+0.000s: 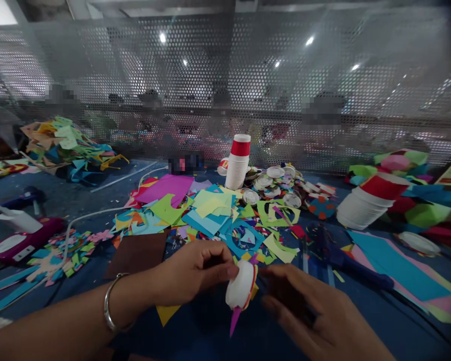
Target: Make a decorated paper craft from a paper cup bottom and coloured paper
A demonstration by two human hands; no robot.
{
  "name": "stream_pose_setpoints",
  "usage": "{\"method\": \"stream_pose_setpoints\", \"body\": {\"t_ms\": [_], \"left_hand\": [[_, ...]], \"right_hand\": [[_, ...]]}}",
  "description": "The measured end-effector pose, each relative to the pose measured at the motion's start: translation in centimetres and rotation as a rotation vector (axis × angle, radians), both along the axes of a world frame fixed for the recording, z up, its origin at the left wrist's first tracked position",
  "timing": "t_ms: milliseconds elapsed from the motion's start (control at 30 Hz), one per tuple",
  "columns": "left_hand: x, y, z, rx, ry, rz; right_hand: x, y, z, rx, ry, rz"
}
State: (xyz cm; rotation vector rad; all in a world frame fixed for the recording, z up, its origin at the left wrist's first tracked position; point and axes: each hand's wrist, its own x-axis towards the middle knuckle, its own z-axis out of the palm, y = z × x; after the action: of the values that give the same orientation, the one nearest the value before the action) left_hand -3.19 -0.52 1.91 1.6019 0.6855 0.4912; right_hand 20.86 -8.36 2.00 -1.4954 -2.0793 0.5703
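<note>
My left hand [195,271], with a silver bracelet [108,303] on its wrist, pinches a short white paper cup bottom [241,286] between thumb and fingers. The piece is held on edge, showing a red and yellow rim on its right side. Pointed purple paper [235,321] sticks out below it, and another purple tip shows above. Just to the right, my right hand [311,311] hovers with thumb and fingers apart and nothing visible between them. Behind both hands lie many coloured paper scraps [210,205]. A brown paper square [137,255] lies by my left forearm.
Stacked paper cups [236,163] stand at the back middle; another stack [372,200] leans at right. A blue glue gun [353,263] with a cord lies right of my hands. Cut cup pieces [272,183] are heaped behind. A power strip [22,240] sits left.
</note>
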Motion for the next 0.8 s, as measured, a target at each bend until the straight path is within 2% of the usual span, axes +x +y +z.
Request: {"method": "stream_pose_setpoints", "body": {"t_ms": [100, 233, 300, 400, 667, 733, 800], "left_hand": [[0.6, -0.5, -0.6, -0.158, -0.069, -0.097], [1.0, -0.8, -1.3, -0.292, -0.099, -0.195], [1.2, -1.0, -1.6, -0.303, -0.096, -0.194], [1.6, -1.3, -1.9, -0.315, -0.072, -0.124], [1.6, -1.4, -1.3, -0.637, -0.112, 0.015], [1.4, -1.2, -1.1, -0.696, -0.12, 0.017], [1.1, -1.2, -1.0, -0.669, -0.119, -0.032]], "right_hand": [[-1.5, 0.0, 0.8, -0.16, 0.252, 0.044], [-2.0, 0.1, 0.4, -0.386, 0.5, 0.06], [-1.9, 0.2, -0.1, -0.507, 0.596, 0.061], [-1.7, 0.4, -0.9, -0.624, 0.673, 0.064], [-1.6, 0.9, -0.9, -0.568, 0.64, -0.033], [-1.6, 0.9, -0.8, -0.554, 0.634, -0.039], [-1.5, 0.9, -0.7, -0.531, 0.609, -0.026]]}}
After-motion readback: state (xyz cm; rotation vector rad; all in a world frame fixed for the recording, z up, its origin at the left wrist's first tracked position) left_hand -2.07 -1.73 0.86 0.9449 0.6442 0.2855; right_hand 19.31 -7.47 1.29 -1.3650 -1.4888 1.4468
